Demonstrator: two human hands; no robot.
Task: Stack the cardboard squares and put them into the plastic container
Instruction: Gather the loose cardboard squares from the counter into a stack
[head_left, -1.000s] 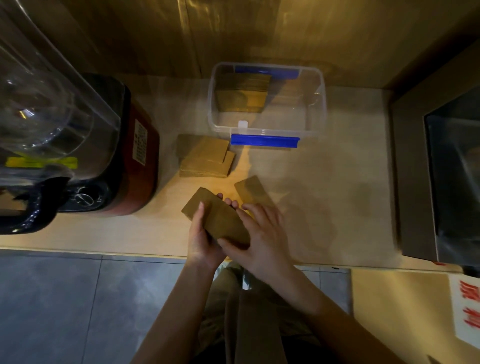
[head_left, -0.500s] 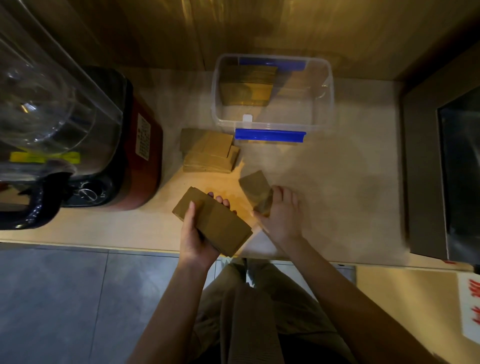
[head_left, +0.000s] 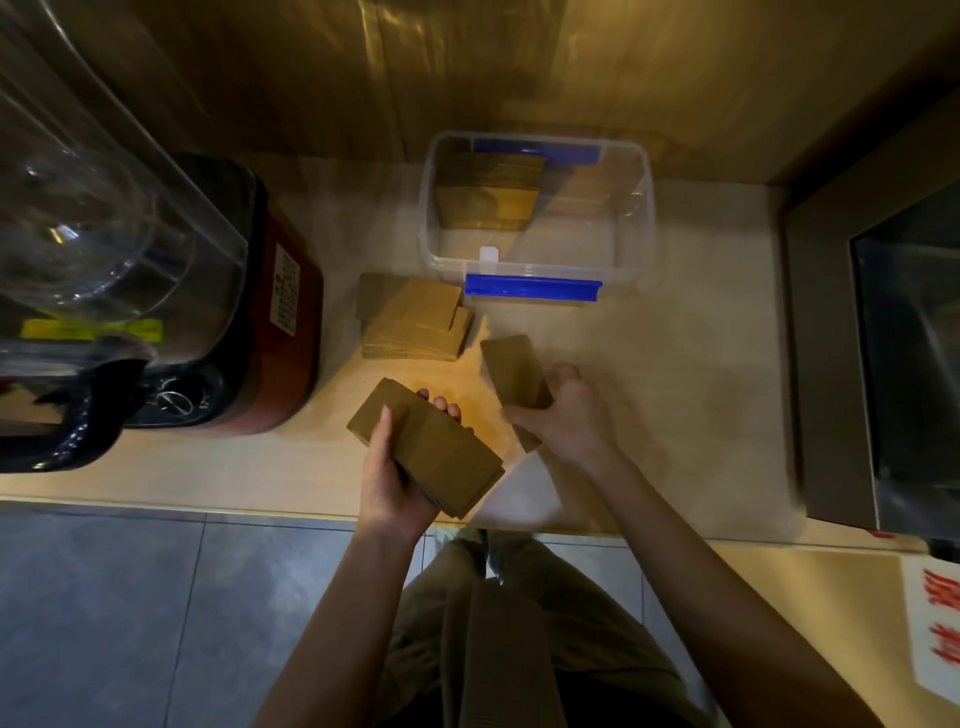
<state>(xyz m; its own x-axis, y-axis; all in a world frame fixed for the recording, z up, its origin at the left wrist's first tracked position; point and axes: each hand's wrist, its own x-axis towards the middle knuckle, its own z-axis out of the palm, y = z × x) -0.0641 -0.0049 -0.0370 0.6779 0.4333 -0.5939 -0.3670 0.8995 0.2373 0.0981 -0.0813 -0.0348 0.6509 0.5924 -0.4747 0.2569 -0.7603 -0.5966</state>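
Over the table (head_left: 675, 415), left hand (head_left: 395, 478) grips a stack (head_left: 431, 447); right hand (head_left: 561, 415) fingers pinch another stack (head_left: 514, 371) (gathering step). Next: merge both, squared.

Blender (head_left: 119, 270) cut off at left edge, red-lettered sign (head_left: 935, 639) cropped at right, label print (head_left: 287, 296) illegible

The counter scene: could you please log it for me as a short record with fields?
left hand: holds a stack of cardboard squares above the counter edge
right hand: grips a smaller bunch of squares
loose pile: squares lying unevenly on the counter, in front of the container's left corner
container: clear plastic, open, blue clips; squares already inside at its left
blender: at the counter's left
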